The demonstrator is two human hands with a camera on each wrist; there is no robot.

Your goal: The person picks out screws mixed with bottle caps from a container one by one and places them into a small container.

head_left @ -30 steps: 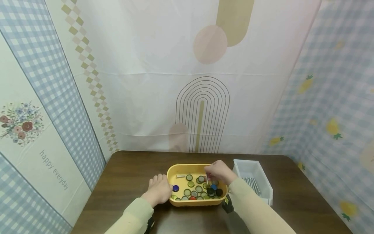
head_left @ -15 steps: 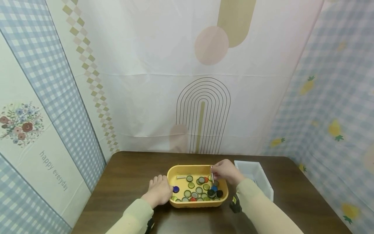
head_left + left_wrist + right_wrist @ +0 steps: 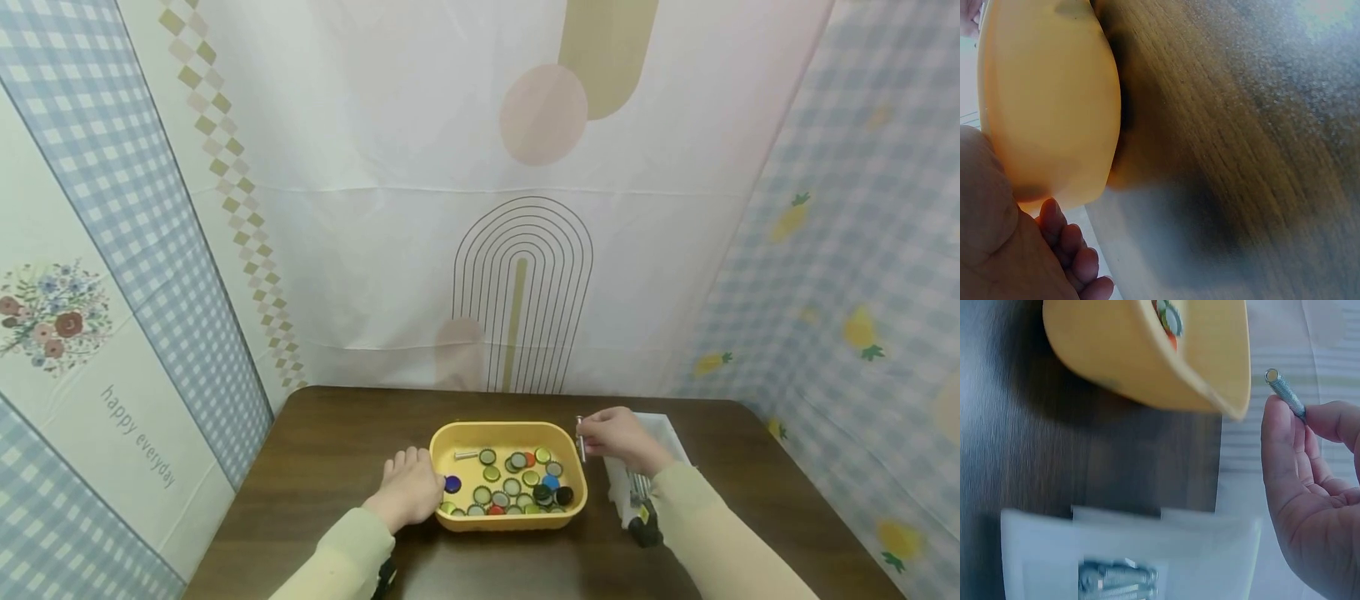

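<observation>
A yellow plastic bin (image 3: 495, 523) holds several bottle caps (image 3: 500, 498) in mixed colours and one pale metal bolt (image 3: 466, 454) near its back left. At the bin's left end my left hand (image 3: 408, 487) grips the rim, and the left wrist view has its curled fingertips (image 3: 1071, 237) by the bin's wall. My right hand (image 3: 617, 435) pinches a silver threaded bolt (image 3: 1286, 394) between thumb and forefinger. It hangs upright in the head view, just right of the bin. Part of the white box behind is covered by this hand and sleeve.
The white box (image 3: 662, 427) stands to the right of the bin, with several similar bolts (image 3: 1122, 581) lying inside. Both containers are on a dark wooden table (image 3: 337, 433). A patterned cloth (image 3: 375, 275) hangs behind the table's far edge.
My right hand has lifted the bolt out of the yellow bin and carried it rightward, past the rim toward the white box. The left hand has stayed in place.
</observation>
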